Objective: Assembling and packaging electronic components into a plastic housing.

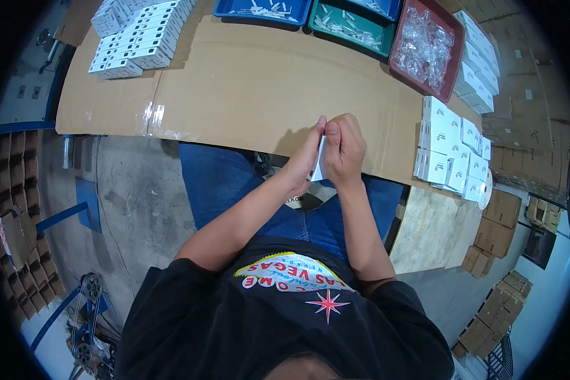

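Both my hands are pressed around a small white box (319, 163) at the near edge of the cardboard-covered table (253, 82). My left hand (304, 159) lies along its left side with the fingers pointing away from me. Curled over its right side is my right hand (346, 151), thumb on top. Only a narrow white strip of the box shows between the palms, its lower end above my lap; the rest is hidden.
White boxes stand in a block (147, 39) at the far left, with more piled at the right (448, 142). At the back, a blue tray (259, 23) and a green tray (354, 45) hold small white tubular pieces. A dark red bin (418, 86) contains clear plastic pieces.
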